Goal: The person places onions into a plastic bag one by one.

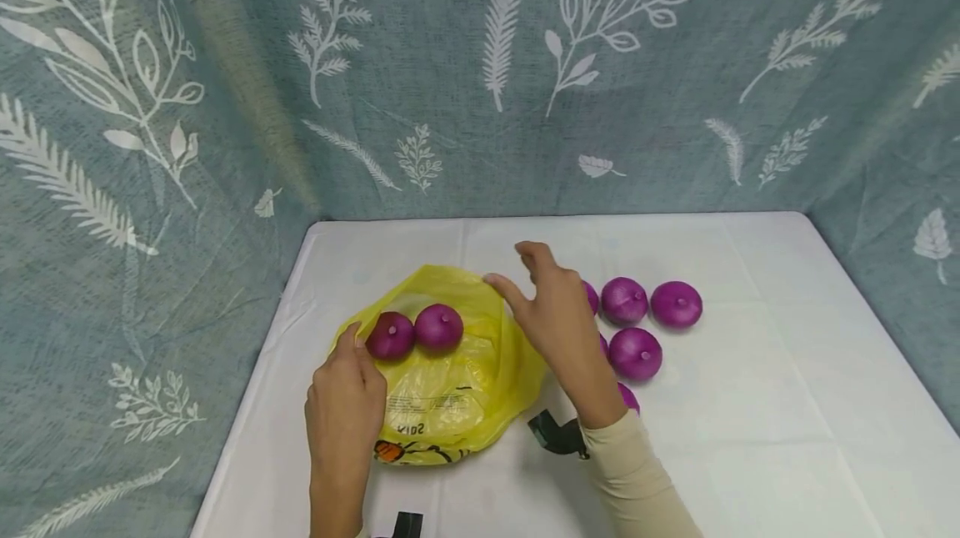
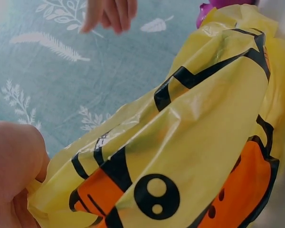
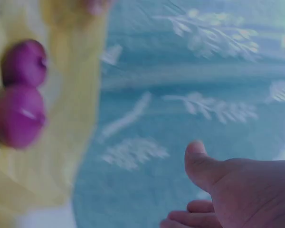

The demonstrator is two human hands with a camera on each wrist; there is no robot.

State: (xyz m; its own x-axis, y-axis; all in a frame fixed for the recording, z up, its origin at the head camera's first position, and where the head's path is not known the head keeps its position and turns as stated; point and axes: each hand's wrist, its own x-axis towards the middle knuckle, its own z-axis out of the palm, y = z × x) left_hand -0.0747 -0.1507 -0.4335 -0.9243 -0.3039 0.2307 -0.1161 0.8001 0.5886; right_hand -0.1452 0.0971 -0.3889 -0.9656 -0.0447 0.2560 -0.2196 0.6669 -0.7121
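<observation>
A yellow plastic bag (image 1: 442, 388) with black and orange print lies with its mouth spread, and two purple onions (image 1: 439, 328) rest side by side at the opening. My left hand (image 1: 347, 396) grips the bag's left rim; in the left wrist view that hand (image 2: 14, 159) pinches the plastic at the lower left. Over the bag's right edge hovers my right hand (image 1: 555, 321), thumb and fingers apart, holding nothing. The right wrist view also has this hand (image 3: 247, 190) with its thumb raised, apart from the bag (image 3: 71, 156).
To the right of the bag several more purple onions (image 1: 635, 354) lie on the white tablecloth (image 1: 750, 438), some partly hidden behind the right hand and forearm. A patterned blue-green curtain (image 1: 435, 62) hangs behind the table and along both sides.
</observation>
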